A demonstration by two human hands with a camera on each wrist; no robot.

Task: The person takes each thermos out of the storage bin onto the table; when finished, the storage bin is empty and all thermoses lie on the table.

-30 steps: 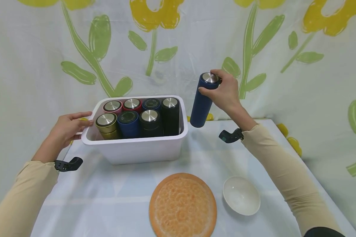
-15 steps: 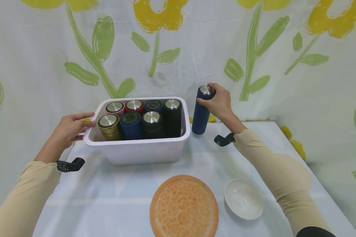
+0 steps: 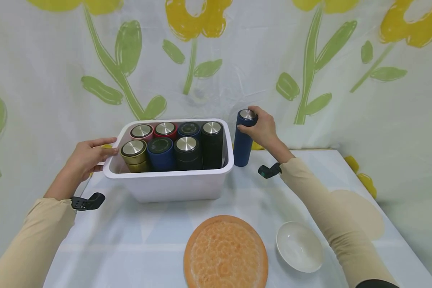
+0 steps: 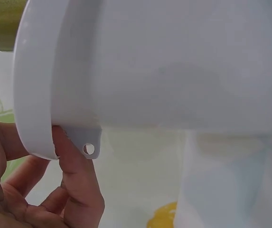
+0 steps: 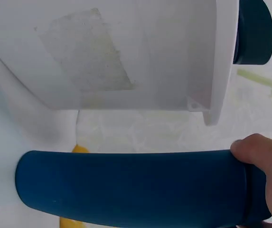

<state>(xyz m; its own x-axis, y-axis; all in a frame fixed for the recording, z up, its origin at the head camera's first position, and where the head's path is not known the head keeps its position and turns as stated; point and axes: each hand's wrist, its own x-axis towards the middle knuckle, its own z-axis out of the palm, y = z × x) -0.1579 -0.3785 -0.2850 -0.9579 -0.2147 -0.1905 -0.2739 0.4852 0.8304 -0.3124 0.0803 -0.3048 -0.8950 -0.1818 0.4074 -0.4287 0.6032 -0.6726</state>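
A navy blue thermos bottle (image 3: 242,146) with a steel-topped lid stands upright at the back of the table, just right of a white plastic bin (image 3: 173,189). My right hand (image 3: 263,127) grips it around the lid, thumb on the near side. In the right wrist view, the lower end of the thermos (image 5: 102,187) meets the tabletop. At the bin's left end, my left hand (image 3: 87,157) pinches the rim; the left wrist view shows its fingers (image 4: 81,190) under the rim's lip beside a small tab with a hole. Several thermos bottles, including a gold one (image 3: 135,156), fill the bin.
In front of the bin lies a round tan mat (image 3: 225,252) with a baked-bread look. To its right sits a white bowl (image 3: 299,247). A flower-print curtain (image 3: 259,52) hangs right behind the table (image 3: 140,240).
My right hand has lowered the navy thermos from a raised, tilted pose to upright on the table, moving it slightly toward the bin. The left hand keeps its hold on the rim.
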